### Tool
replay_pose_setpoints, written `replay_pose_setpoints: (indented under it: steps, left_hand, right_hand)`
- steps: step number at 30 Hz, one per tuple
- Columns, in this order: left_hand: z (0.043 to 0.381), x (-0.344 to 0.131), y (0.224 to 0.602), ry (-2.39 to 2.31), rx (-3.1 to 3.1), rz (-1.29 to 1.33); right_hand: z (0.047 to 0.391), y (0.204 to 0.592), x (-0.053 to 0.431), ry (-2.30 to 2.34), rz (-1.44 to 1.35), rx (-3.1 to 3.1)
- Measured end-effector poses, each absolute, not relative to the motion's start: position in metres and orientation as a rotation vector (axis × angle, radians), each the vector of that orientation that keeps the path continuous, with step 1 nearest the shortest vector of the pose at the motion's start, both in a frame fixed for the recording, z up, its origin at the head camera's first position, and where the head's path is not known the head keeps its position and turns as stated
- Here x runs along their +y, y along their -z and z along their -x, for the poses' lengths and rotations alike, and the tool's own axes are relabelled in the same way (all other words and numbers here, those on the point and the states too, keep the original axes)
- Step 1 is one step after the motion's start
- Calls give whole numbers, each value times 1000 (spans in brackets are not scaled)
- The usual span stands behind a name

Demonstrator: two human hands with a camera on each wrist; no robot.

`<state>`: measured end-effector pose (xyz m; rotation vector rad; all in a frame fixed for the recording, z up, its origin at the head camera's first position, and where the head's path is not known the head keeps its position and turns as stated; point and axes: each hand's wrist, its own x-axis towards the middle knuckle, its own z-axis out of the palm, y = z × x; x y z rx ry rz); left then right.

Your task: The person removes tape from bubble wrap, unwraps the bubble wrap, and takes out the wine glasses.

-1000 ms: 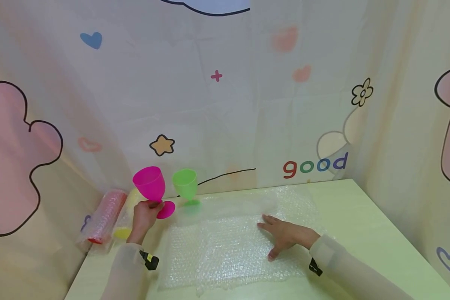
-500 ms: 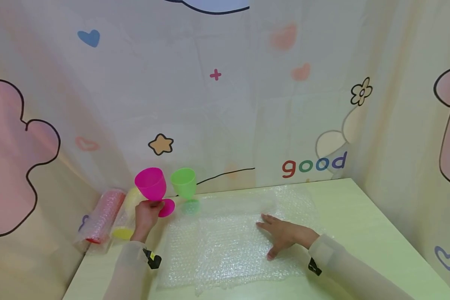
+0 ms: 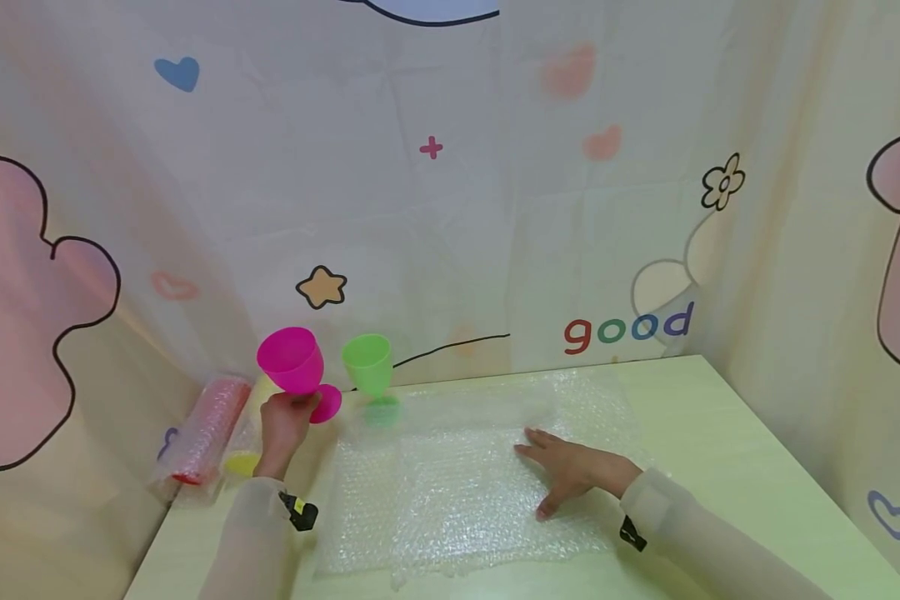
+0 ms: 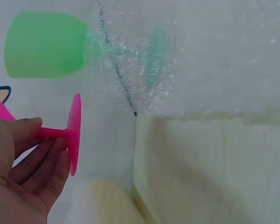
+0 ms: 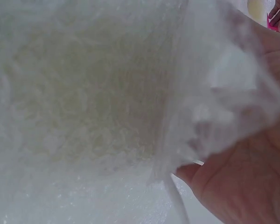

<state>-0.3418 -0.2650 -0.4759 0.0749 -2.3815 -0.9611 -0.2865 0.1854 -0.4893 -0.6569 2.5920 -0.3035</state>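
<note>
My left hand (image 3: 285,427) pinches the stem of a pink plastic goblet (image 3: 291,360), holding it above the table's back left with the bowl up and slightly tilted. The goblet's round foot (image 4: 74,135) shows beside the fingers in the left wrist view. Just right of it stands a green goblet (image 3: 367,360), its foot seen through clear bubble wrap. My right hand (image 3: 570,468) rests with spread fingers on the bubble wrap sheets (image 3: 457,500). In the right wrist view, a raised fold of wrap (image 5: 177,84) partly covers that hand.
Two bubble-wrapped bundles lie at the table's left edge, one red (image 3: 210,425) and one yellow (image 3: 243,463). A printed curtain (image 3: 450,208) hangs close behind the table (image 3: 750,483) and along both sides.
My left hand has shifted slightly left and up with the pink goblet over the last half second. The right hand, the green goblet and the wrap look unmoved.
</note>
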Motion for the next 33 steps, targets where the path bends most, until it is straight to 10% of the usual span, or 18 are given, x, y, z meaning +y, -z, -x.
replay_pose_setpoints:
  steps: [33]
  left_hand:
    - [358, -254, 524, 1141, -2603, -196]
  right_hand:
    - [287, 493, 186, 302, 650, 2599]
